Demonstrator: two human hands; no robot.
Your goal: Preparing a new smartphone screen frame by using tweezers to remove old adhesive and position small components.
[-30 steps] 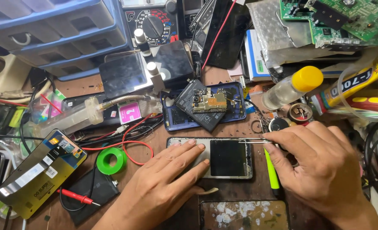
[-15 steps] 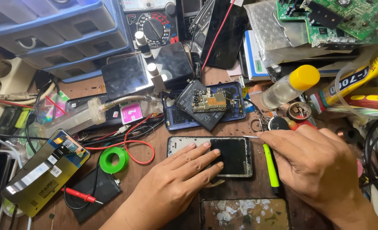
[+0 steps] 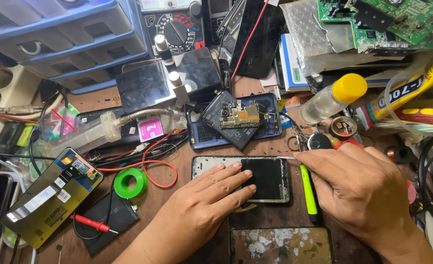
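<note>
A phone frame with a black screen panel (image 3: 270, 177) lies flat on the wooden bench. My left hand (image 3: 204, 208) presses on its left half, fingers spread flat. My right hand (image 3: 360, 188) grips thin metal tweezers (image 3: 284, 157) whose tip touches the phone's upper right edge. Just behind lies a blue phone shell (image 3: 270, 117) with a loose circuit board (image 3: 240, 116) and a battery on it.
A green pen (image 3: 308, 193) lies beside the phone. A green tape roll (image 3: 130, 182), a red wire, a red probe (image 3: 92, 224) and a phone panel (image 3: 50, 195) sit left. Multimeter (image 3: 175, 29), blue drawers (image 3: 65, 39), a yellow-capped bottle (image 3: 331, 100) and glue tubes crowd the back. A cracked screen (image 3: 280, 245) lies in front.
My left hand has slid right across the phone, its fingers now covering more of the frame. My right hand stays at the upper right edge with the tweezers.
</note>
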